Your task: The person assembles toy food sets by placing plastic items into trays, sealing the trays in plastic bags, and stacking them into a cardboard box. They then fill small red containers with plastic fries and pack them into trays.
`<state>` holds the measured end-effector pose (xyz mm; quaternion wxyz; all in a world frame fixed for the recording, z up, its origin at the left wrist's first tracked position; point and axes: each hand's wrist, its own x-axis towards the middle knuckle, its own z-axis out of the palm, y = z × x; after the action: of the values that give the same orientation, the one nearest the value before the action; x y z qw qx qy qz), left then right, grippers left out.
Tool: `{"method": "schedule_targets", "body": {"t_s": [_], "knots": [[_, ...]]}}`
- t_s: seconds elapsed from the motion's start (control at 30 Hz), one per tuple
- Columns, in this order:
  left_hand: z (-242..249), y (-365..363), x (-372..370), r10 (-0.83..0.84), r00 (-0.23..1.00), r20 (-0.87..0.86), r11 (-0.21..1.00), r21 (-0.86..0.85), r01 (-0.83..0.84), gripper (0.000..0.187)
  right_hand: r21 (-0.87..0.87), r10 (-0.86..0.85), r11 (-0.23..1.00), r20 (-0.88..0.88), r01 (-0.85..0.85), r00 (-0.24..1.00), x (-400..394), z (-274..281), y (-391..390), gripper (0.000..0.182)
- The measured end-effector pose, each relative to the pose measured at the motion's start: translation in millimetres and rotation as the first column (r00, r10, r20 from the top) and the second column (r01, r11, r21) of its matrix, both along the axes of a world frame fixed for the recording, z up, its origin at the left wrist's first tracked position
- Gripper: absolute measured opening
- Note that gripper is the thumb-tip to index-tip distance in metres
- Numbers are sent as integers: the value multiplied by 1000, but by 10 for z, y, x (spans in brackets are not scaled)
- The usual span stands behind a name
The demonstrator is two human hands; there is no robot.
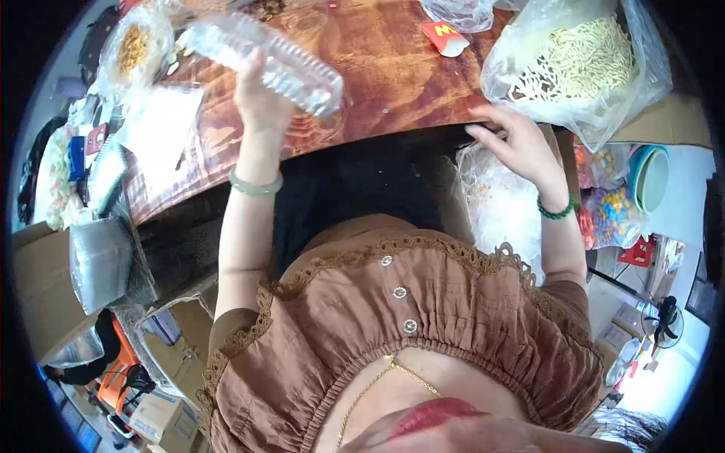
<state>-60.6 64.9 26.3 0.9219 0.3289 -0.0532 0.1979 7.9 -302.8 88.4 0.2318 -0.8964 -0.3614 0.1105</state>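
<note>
My left hand is raised over the brown marbled table and grips a long clear ribbed plastic tray, perhaps a stack of them. The tray slants from upper left to lower right. My right hand rests at the table's front edge, its thumb and forefinger apart and nothing visible between them. Just above it lies a clear plastic bag of pale, short noodle-like pieces. Left of that bag is a small red carton with a yellow logo.
An open bag of orange-brown bits and white sheets or film lie at the table's left. Stacked clear containers stand below the left edge. Under the right edge are a clear bag and colourful bags.
</note>
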Motion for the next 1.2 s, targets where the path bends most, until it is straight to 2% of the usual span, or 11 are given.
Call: {"method": "schedule_targets", "body": {"t_s": [0.07,0.13,0.3,0.43,0.7,0.77,0.8,0.83,0.93,1.07,1.2], "knots": [[-157,-196,123,52,998,-26,999,8,-52,51,437,142,900,-285,-3,948,28,132,769,29],[-247,-291,164,144,989,-27,977,164,-138,62,589,387,700,163,-404,908,247,-72,1411,23],[-244,-325,67,327,945,-25,928,196,-316,57,758,691,629,-443,-173,571,356,-402,2169,12],[-280,-162,74,351,936,-33,930,127,-345,64,775,707,624,-510,-94,490,328,-546,2396,12],[-130,105,-143,579,814,-55,782,322,-534,110,750,520,603,-113,-271,847,-64,-444,2679,9],[-167,225,-289,579,806,-122,807,232,-544,102,782,543,613,-310,-115,781,-13,-378,2779,9],[-133,279,-412,556,819,-142,829,161,-535,98,776,552,629,-494,53,671,49,-344,2823,10],[-218,393,-557,493,843,-214,869,154,-470,79,661,459,741,-369,-119,808,325,-340,2898,15],[-603,575,-840,434,870,-236,883,-80,-462,40,493,581,806,-553,-327,598,1157,-309,3232,27],[-534,807,-893,435,854,-284,841,-212,-498,45,89,482,841,-572,-534,664,1708,-456,3712,29],[-786,1332,-921,411,883,-228,851,-252,-461,56,-60,282,959,197,-276,939,1460,-755,3952,50]]}}
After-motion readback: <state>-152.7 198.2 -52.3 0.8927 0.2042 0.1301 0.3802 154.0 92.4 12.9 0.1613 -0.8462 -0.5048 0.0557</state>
